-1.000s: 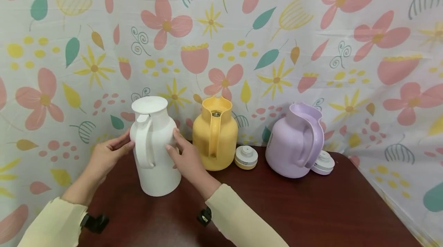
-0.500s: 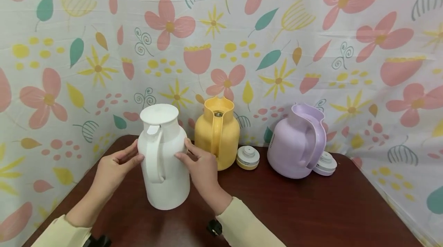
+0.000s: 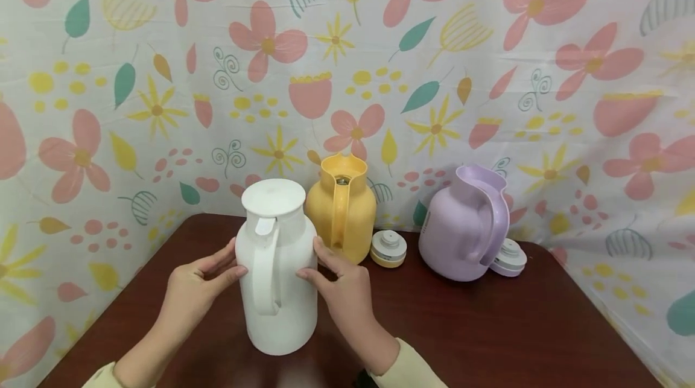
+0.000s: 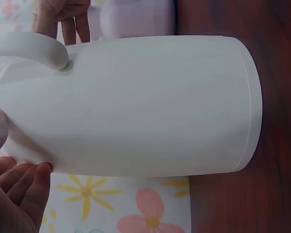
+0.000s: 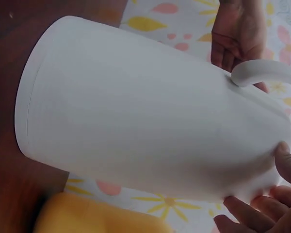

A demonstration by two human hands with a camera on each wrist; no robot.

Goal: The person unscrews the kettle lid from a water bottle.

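Observation:
A white thermos jug (image 3: 297, 321) stands upright between my two hands, its flat round lid on top and its handle facing me. My left hand (image 3: 190, 291) grips the jug's left shoulder, thumb at the front and fingers round the side. On the opposite shoulder, my right hand (image 3: 350, 294) holds it the same way. Both wrist views show the smooth body (image 4: 150, 107) and fingertips (image 5: 242, 213) against it. Whether the base touches the table cannot be told.
A yellow thermos jug (image 3: 358, 213) without its lid stands behind, beside a white-and-yellow stopper (image 3: 388, 249). Farther right are a lilac jug (image 3: 450, 231) and its stopper (image 3: 509, 258). Everything is on a dark red-brown table (image 3: 488, 333) against a flowered cloth (image 3: 434, 74).
Both hands have brought the white jug toward me and to the right, away from the back of the table. The yellow and lilac jugs and the stoppers stay in place.

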